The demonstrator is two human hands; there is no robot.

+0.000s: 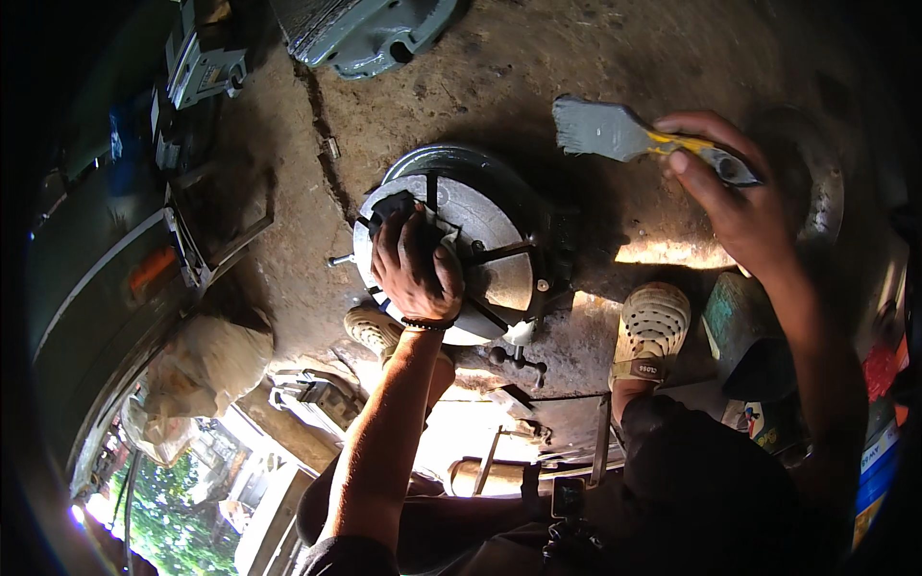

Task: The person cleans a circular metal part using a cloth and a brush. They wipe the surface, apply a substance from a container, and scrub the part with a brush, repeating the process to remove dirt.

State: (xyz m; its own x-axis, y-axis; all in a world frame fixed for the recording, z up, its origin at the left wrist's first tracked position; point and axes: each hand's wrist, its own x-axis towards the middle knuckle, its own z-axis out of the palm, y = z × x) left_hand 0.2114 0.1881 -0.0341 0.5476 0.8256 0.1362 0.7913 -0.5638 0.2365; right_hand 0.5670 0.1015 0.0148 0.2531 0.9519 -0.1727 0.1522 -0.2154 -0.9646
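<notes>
A round, slotted metal rotary table (pixel 497 216) lies on the floor between my feet, its disc face up with dark radial slots. My left hand (pixel 416 261) presses a crumpled dark cloth (pixel 392 206) onto the disc's left part, fingers bent over it. Some of the cloth is hidden beneath the fingers. Off to the right, my right hand (pixel 727 182) grips a flat paintbrush (pixel 605 130) by its yellow and dark handle. Its wide grey bristles point left, apart from the disc. A crank with ball ends (pixel 519 361) sticks out at the disc's near side.
A grey-green machine casting (pixel 399 38) rests at the far side. Another machine part (pixel 202 72) stands far left, and a plastic bag (pixel 192 379) sits near left. My right shoe (pixel 653 326) is close to the disc. Boxes and other objects crowd the right edge.
</notes>
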